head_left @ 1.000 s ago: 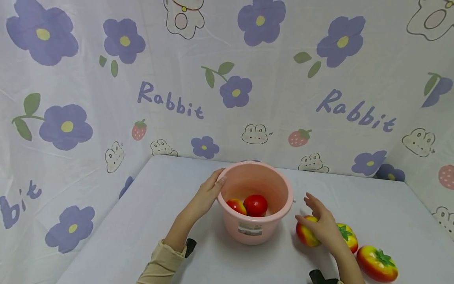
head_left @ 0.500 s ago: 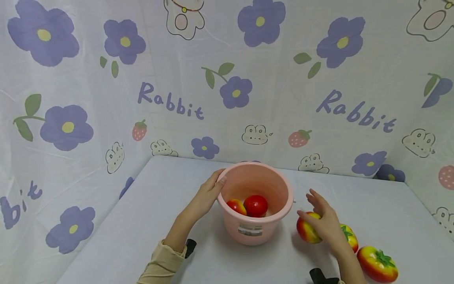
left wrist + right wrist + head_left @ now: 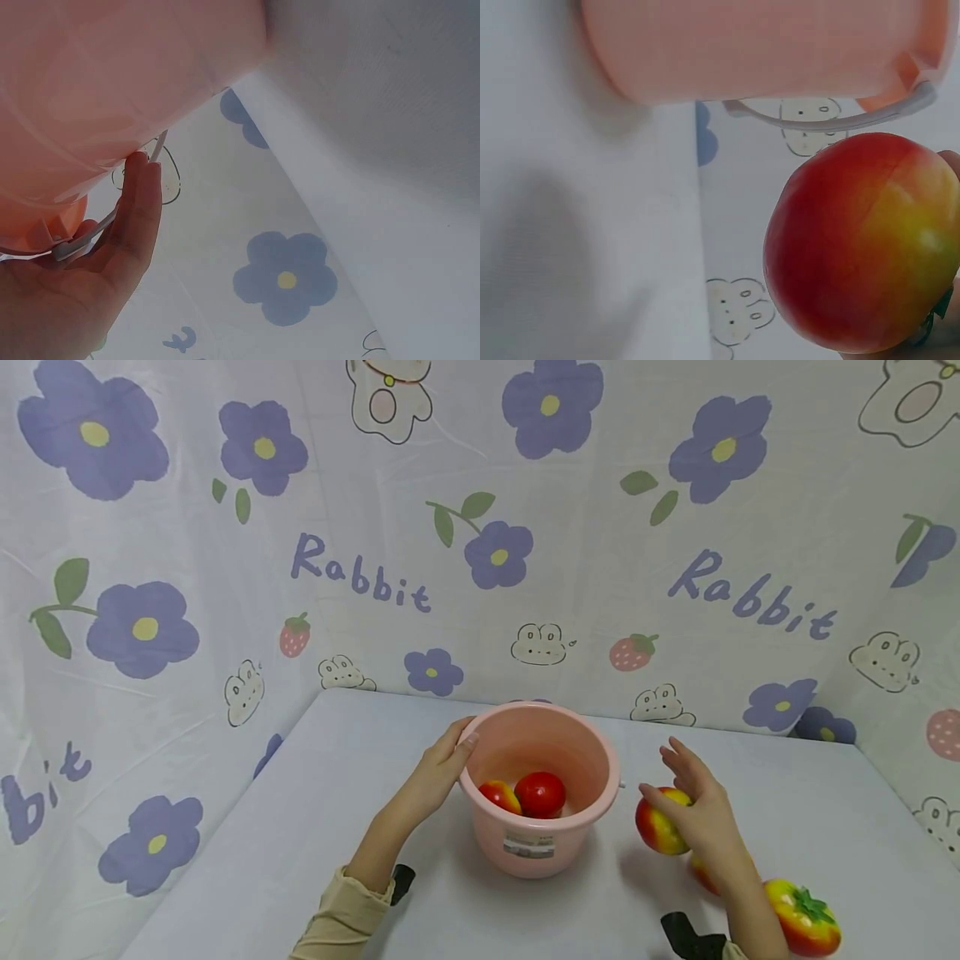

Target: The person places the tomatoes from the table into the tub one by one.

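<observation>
A pink bucket [image 3: 531, 852] with a grey handle [image 3: 840, 120] stands upright on the table. My left hand [image 3: 441, 768] grips its left rim, the thumb at the edge and the fingers along the outer wall by the handle. My right hand [image 3: 701, 814] holds a glossy red-and-yellow tomato-like fruit [image 3: 658, 827] between thumb and fingers, raised right of the bucket with a shadow below. In the right wrist view the fruit's [image 3: 862, 244] green top faces the palm. Inside the bucket lie a red fruit [image 3: 541, 795] and a red-and-yellow fruit [image 3: 501, 796].
Another red-and-yellow fruit [image 3: 804, 917] with a green leafy top lies at the right front of the white table [image 3: 315, 827]. Behind my right wrist, one more fruit [image 3: 703, 874] is mostly hidden. A flower-printed cloth [image 3: 585, 577] hangs along the table's back and sides.
My right hand has lifted the tomato-like fruit off the table and moved slightly right and away from me, covering more of the fruit behind it. My left hand and the bucket have stayed put.
</observation>
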A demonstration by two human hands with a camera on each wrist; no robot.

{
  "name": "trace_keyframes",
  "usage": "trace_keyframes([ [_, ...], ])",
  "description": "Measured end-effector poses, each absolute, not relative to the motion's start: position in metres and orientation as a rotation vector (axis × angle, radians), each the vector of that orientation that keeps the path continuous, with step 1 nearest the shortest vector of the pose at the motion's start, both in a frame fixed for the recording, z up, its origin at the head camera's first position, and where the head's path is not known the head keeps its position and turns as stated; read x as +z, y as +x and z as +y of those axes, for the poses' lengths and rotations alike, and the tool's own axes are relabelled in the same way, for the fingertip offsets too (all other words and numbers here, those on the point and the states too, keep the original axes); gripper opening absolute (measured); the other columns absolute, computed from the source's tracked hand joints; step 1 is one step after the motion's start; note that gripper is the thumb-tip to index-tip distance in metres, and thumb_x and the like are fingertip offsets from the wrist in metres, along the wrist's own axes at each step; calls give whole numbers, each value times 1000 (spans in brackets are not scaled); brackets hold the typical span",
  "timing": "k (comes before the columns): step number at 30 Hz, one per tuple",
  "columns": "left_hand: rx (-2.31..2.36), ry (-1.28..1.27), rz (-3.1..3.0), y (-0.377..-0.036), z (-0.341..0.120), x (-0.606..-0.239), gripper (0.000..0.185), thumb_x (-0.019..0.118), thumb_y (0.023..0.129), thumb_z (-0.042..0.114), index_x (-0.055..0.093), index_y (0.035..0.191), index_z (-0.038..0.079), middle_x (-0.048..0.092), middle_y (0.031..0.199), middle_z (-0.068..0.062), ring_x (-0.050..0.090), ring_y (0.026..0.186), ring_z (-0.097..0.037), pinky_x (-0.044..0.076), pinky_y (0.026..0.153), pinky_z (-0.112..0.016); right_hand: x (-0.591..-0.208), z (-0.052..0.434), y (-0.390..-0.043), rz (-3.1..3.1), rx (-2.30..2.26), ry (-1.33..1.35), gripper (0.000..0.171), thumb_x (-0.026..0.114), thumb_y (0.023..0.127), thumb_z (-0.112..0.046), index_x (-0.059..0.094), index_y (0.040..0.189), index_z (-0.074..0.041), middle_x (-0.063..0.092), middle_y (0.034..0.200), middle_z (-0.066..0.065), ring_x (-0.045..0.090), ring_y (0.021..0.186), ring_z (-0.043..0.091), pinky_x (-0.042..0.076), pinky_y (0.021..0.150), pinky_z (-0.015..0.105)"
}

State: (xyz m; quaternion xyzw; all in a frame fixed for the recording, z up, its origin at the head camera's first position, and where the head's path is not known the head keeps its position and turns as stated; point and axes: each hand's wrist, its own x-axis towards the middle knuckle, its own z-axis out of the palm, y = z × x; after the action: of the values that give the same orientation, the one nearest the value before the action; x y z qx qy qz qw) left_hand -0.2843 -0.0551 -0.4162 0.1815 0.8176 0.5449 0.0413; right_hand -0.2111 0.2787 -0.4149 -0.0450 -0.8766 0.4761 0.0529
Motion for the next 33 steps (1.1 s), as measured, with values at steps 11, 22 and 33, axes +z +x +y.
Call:
trace_keyframes([
  [11,1664,563,2511,-285,-54,-418,50,37,104,44,34,150,25,42,154,-2,45,139,-31,45,104,-58,-385,278,-215,-2592,1387,-66,89,66,92,-32,6,158,-25,28,160,16,30,141,50,36,105,67],
  [22,1652,546,2523,-284,-54,-416,50,37,104,43,33,150,25,43,153,-3,48,136,-31,47,101,-56,-358,262,-221,-2497,1412,-16,88,68,91,-33,11,157,-30,30,160,9,30,144,46,37,103,67],
  [33,1654,543,2518,-282,-54,-416,51,37,104,44,32,151,24,43,153,-4,48,136,-32,48,102,-55,-333,232,-228,-2420,1425,126,85,71,89,-27,18,156,-34,34,159,5,32,144,44,42,101,62],
])
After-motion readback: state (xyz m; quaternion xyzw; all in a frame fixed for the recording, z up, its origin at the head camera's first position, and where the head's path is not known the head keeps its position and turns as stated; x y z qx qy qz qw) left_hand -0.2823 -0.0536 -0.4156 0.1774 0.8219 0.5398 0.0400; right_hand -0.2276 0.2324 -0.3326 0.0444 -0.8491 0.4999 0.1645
